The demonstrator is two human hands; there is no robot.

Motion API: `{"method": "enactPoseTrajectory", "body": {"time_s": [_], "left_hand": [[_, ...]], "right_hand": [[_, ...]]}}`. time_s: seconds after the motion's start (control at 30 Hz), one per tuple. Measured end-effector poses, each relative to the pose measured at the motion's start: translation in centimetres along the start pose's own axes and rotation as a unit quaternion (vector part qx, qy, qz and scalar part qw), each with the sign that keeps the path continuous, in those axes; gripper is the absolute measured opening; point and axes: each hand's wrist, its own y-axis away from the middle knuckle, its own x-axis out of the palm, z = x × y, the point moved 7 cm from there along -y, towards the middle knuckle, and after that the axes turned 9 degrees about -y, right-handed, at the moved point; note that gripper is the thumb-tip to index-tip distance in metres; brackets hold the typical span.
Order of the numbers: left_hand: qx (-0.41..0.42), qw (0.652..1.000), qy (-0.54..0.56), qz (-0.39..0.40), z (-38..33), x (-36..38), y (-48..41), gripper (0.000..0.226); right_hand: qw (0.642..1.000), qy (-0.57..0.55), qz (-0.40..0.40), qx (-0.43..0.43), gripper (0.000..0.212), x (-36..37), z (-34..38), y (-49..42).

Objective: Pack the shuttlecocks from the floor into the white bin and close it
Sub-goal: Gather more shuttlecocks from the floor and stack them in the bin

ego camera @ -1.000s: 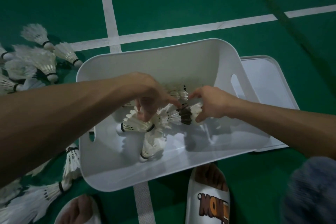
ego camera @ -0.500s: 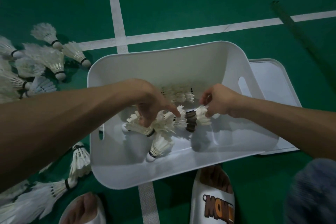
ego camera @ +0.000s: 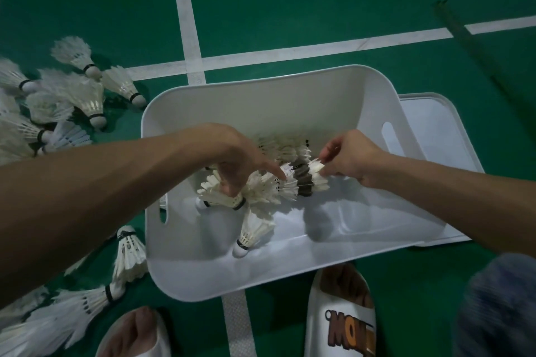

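Note:
The white bin [ego camera: 290, 87] stands open on the green floor. Inside it both hands hold a row of nested white shuttlecocks [ego camera: 278, 187]. My left hand [ego camera: 240, 159] grips the row's left end, fingers curled over the feathers. My right hand [ego camera: 351, 158] pinches the feathers at the row's right end. One loose shuttlecock [ego camera: 252, 230] lies on the bin's bottom, and a few more [ego camera: 285, 143] rest against the far wall. Several shuttlecocks [ego camera: 72, 93] lie on the floor left of the bin, and others [ego camera: 127, 252] lie by its near left corner.
The bin's white lid [ego camera: 435, 130] lies flat on the floor under the bin's right side. My two feet in white slippers [ego camera: 342, 313] are right at the bin's near edge. White court lines [ego camera: 188, 38] cross the floor, and a dark pole [ego camera: 470, 46] lies at the far right.
Both hands have stayed inside the bin with the nested row. My right hand's grip has slipped from around the row's dark-banded end to a pinch on its end feathers.

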Motion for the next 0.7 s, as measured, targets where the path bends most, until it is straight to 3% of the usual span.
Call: {"method": "enactPoseTrajectory", "body": {"time_s": [0.1,0.2,0.3,0.4,0.57,0.7], "left_hand": [[-0.005,1.000,-0.011,-0.001,0.0,0.0,-0.3,0.103],[-0.001,1.000,0.008,0.000,0.1,-0.1,-0.3,0.104],[0.002,0.999,0.035,0.000,0.5,0.1,-0.3,0.107],[0.007,0.999,0.041,-0.014,1.0,0.3,-0.3,0.111],[0.007,0.998,0.063,-0.024,1.6,0.8,-0.5,0.111],[0.015,0.996,0.083,-0.022,1.6,1.1,-0.5,0.110]], "right_hand": [[0.991,0.119,-0.018,-0.052,0.021,-1.0,1.7,0.7],[0.961,0.213,-0.058,-0.170,0.017,-1.1,4.7,2.8],[0.954,0.181,0.050,-0.234,0.019,2.2,6.0,5.7],[0.918,0.226,0.176,-0.274,0.031,6.7,5.6,8.3],[0.873,0.294,0.259,-0.292,0.060,10.6,4.5,8.5],[0.841,0.347,0.294,-0.294,0.065,12.3,4.4,8.5]]}}
